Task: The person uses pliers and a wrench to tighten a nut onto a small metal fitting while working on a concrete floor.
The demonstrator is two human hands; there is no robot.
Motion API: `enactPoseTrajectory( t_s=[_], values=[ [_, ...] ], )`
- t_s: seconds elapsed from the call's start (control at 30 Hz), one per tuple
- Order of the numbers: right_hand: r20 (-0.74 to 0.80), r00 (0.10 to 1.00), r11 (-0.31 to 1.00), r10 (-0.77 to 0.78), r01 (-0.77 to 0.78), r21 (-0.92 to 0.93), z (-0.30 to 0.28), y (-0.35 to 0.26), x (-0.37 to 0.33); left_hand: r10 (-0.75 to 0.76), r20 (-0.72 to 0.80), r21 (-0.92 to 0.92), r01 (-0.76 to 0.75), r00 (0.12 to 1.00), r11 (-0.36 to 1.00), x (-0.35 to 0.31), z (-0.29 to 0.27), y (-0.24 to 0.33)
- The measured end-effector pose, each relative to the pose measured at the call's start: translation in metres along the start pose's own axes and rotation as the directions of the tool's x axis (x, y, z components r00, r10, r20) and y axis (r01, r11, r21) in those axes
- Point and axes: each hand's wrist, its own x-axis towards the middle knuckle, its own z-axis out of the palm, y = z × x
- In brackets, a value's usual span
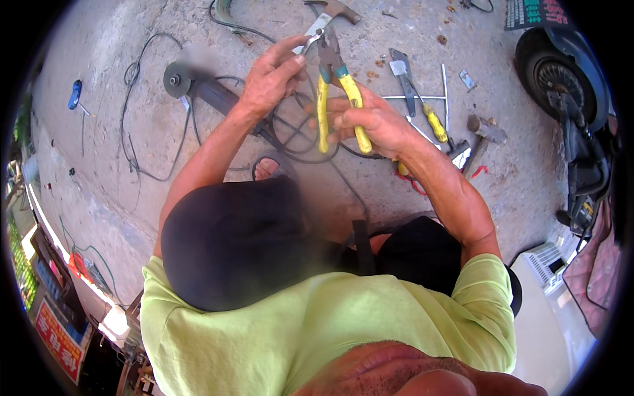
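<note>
My left hand point(269, 78) pinches a small silver metal piece point(311, 43) with a rounded end between thumb and fingers. Pliers point(323, 99) with yellow and green handles are in my right hand point(378, 124), whose thumb and fingers grip the right handle. Their jaws point away from me and meet the tip of the metal piece; I cannot tell whether they clamp it. The two handles are spread apart. Just beyond the jaws, a claw hammer point(341, 10) lies on the concrete.
Left of my hands lies an angle grinder point(214, 94) with its cord looped about. A blue-handled screwdriver point(75, 96) is farther left. To the right are a yellow screwdriver point(434, 123), a T-shaped rod point(446, 86) and a small mallet point(487, 129). A scooter wheel point(556, 78) stands at far right.
</note>
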Motion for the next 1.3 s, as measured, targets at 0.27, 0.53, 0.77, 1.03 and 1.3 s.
enactPoseTrajectory(
  t_s=[0.27,0.53,0.77,1.03,1.3],
  values=[
    [-0.085,0.996,1.0,0.027,-0.027,0.004,-0.001,0.007,0.001,-0.035,-0.006,0.012,0.035,0.999,0.999,-0.001,-0.004,0.0],
    [-0.001,0.997,0.943,0.08,-0.076,0.325,-0.008,0.021,0.003,0.137,0.006,0.284,-0.133,0.991,0.95,0.01,-0.024,-0.007],
    [0.073,0.996,0.908,0.051,-0.077,0.413,-0.006,0.022,0.004,0.226,0.122,0.425,-0.257,0.966,0.868,0.016,-0.038,0.008],
    [0.035,0.999,0.944,-0.008,-0.004,0.329,0.001,0.022,0.006,0.023,-0.035,0.11,-0.019,0.999,0.994,0.003,-0.02,0.018],
    [0.007,0.999,0.976,-0.044,0.041,0.215,0.011,0.013,0.005,-0.046,0.005,-0.172,0.046,0.999,0.984,-0.003,-0.007,0.014]
  ],
)
